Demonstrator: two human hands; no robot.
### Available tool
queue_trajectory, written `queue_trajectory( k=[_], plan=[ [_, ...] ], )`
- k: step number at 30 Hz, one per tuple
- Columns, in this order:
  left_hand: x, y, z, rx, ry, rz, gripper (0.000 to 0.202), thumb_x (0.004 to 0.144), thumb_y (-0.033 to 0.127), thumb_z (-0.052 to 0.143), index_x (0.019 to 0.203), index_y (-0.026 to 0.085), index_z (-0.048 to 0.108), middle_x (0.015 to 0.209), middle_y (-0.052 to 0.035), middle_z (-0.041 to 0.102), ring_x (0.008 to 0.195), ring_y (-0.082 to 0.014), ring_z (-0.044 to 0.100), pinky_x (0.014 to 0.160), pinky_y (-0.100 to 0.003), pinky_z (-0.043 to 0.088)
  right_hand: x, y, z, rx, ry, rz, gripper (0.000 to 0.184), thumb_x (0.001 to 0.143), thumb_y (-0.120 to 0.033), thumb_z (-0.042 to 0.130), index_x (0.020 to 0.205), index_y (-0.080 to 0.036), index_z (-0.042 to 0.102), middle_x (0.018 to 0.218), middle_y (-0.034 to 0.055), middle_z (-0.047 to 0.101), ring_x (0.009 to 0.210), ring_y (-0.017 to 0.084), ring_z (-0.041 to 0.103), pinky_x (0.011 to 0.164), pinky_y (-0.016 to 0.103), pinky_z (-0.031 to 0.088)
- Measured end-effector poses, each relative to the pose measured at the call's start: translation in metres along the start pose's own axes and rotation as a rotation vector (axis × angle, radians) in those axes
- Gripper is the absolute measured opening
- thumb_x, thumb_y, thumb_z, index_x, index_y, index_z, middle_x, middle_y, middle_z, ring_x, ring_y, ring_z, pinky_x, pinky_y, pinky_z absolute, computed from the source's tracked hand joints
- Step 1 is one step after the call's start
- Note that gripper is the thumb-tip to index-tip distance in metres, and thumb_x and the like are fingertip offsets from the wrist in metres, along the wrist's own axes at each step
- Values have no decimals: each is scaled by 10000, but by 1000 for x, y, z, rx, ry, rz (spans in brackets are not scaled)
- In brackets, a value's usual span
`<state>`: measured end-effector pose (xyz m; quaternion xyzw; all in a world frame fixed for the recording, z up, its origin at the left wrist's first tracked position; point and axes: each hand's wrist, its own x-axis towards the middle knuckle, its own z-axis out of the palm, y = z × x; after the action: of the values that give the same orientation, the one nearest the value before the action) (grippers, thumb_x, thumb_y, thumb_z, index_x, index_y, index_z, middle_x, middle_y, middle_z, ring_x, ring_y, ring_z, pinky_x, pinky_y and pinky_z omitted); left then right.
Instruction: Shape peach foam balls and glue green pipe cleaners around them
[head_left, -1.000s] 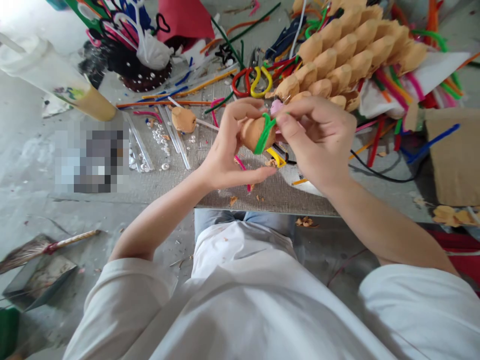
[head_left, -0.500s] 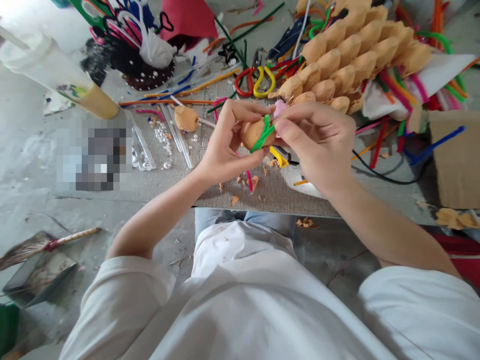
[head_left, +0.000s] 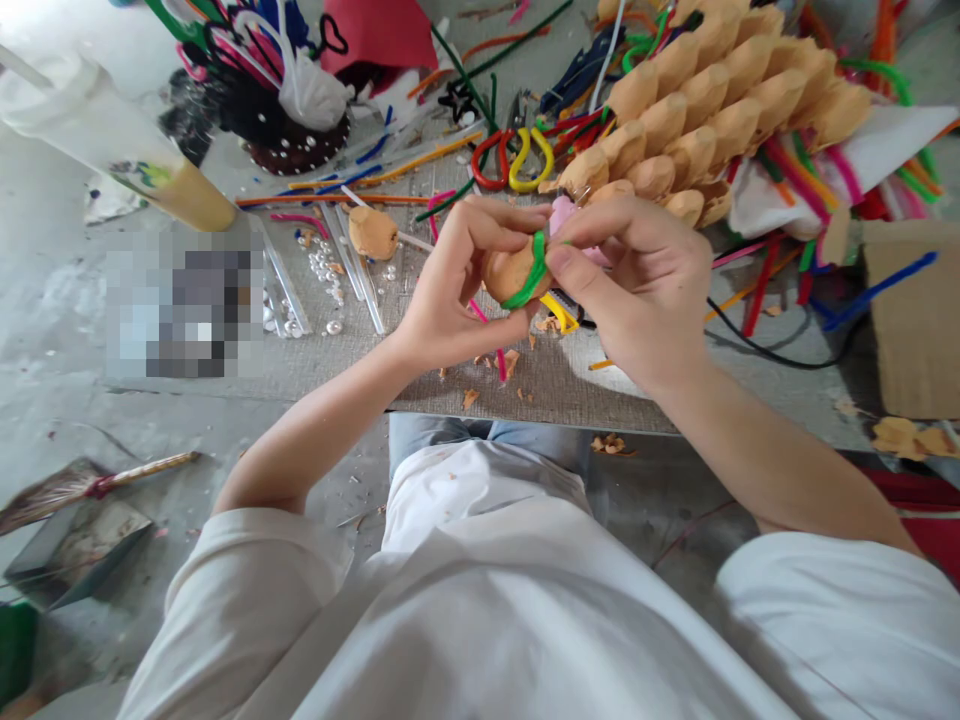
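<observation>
My left hand [head_left: 461,285] is closed round a tan egg-carton cup [head_left: 504,270], holding it by the edges between thumb and fingers. A green pipe cleaner [head_left: 537,268] lies along the right rim of the cup. The thumb and forefinger of my right hand [head_left: 637,280] pinch the pipe cleaner at its upper right end. Behind the fingers shows something pink [head_left: 562,215], partly hidden. Under my hands lies a yellow-handled tool [head_left: 561,314], mostly covered. Another cut cup [head_left: 373,233] sits to the left on the table.
A large egg carton [head_left: 697,105] stands at the back right, with pliers [head_left: 514,160] beside it. Beads [head_left: 324,272], clear sticks [head_left: 364,270] and loose pipe cleaners lie at the left. A drink cup [head_left: 120,145] stands far left; cardboard [head_left: 911,320] lies right.
The green pipe cleaner, crossed over the cup before, now lies as a single curved band along the rim. My right fingers have shifted slightly; my left hand keeps its hold.
</observation>
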<state>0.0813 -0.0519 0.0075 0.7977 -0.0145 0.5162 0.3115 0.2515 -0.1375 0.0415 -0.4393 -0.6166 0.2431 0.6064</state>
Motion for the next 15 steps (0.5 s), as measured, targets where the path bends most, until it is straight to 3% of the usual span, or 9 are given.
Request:
queue_trajectory(
  k=[4,9,13,15],
  plan=[
    [2,1,1,64,-22,0,456,907,408,737,1268,342,466,1270,-51,596,1363,-276,644,1155,-581,576,1,5,-1,-5,-25,-13,248,871,-553,758,837,-316,693,954,27,646,983,212,661,875,410,611],
    [1,2,2,87,-45,3,456,944,465,676,1315,380,426,1273,-34,591,1402,-274,626,1151,-599,566,2,8,1,232,-102,88,279,814,-529,820,820,-290,677,988,3,584,943,159,629,833,337,593],
    [-1,0,0,122,-41,33,465,943,494,675,1329,385,439,1302,-28,647,1455,-285,584,1198,-612,532,4,7,1,363,-143,141,317,765,-497,865,774,-273,640,914,-15,581,918,152,626,837,335,589],
    [0,-1,-1,122,-29,58,503,923,464,713,1344,379,452,1344,-17,664,1398,-265,635,1157,-568,581,5,9,0,349,-140,171,365,757,-542,859,777,-273,613,876,-23,592,873,155,639,781,335,598]
  ],
)
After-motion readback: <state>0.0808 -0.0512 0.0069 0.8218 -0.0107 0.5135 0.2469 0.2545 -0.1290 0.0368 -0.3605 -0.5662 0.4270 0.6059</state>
